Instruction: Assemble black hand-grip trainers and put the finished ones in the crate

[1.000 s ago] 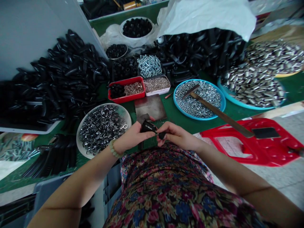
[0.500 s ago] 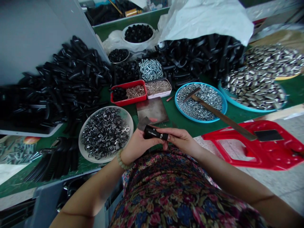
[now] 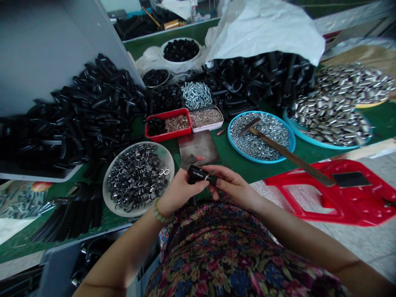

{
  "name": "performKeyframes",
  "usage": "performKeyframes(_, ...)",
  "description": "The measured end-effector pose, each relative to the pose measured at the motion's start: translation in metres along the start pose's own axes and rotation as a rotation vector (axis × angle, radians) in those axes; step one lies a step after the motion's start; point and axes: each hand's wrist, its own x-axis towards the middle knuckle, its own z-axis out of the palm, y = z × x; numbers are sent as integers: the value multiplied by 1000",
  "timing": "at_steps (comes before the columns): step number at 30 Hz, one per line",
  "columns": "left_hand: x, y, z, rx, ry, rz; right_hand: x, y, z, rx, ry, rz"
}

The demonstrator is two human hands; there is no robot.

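My left hand [image 3: 177, 192], with a pale bead bracelet [image 3: 160, 211] on its wrist, grips a black plastic handle piece [image 3: 198, 174] with a small metal end. My right hand [image 3: 233, 185] pinches the piece's other end between its fingertips. Both hands are held low over my floral garment, at the table's near edge. Just beyond them lies a dull metal plate [image 3: 198, 147], and a small dark metal piece [image 3: 188, 162] sits at its near corner, close to my left fingers. A round plate of dark metal rings [image 3: 138, 179] stands to the left.
Heaps of black plastic parts [image 3: 83, 115] cover the green table's left and back. A blue tray of steel nuts [image 3: 261, 136] carries a hammer [image 3: 287, 150], whose handle reaches over a red plastic stool [image 3: 331, 192]. Small trays and bowls of parts stand behind.
The whole scene has slid lower in the view as my head moved. The black piece now lies nearer level, and my hands still hold it.
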Motion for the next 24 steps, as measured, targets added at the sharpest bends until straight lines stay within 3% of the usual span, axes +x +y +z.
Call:
performKeyframes(7, 3, 4, -2, 7, -74, 0, 0, 7, 5, 147, 54, 6)
performKeyframes(17, 1, 9, -9, 88, -164, 65, 6, -6, -1, 30, -53, 54)
performKeyframes(21, 2, 12, -11, 162, -139, 94, 13, -12, -1, 83, -93, 126)
performKeyframes(24, 1, 17, -11, 111, -124, 127, 15, -14, 2, 61, -113, 95)
